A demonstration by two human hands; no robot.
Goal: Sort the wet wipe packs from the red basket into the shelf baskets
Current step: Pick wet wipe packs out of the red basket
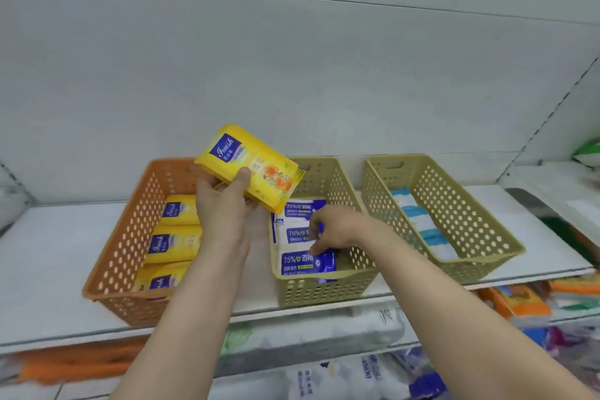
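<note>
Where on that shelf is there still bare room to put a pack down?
Bare shelf board lies left of the orange perforated basket, and a strip right of the far-right tan basket. The orange basket's back is free behind its yellow packs. The middle tan basket is crowded with blue-and-white packs and the right hand.

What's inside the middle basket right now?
Three blue-and-white alcohol wipe packs lie in the middle basket; the right hand reaches in and covers part of them.

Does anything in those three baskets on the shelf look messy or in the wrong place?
Nothing stands out. The orange basket holds only yellow packs, the middle basket only blue-and-white packs, the right basket pale blue ones. The yellow pack in the left hand is not yet placed.
</note>
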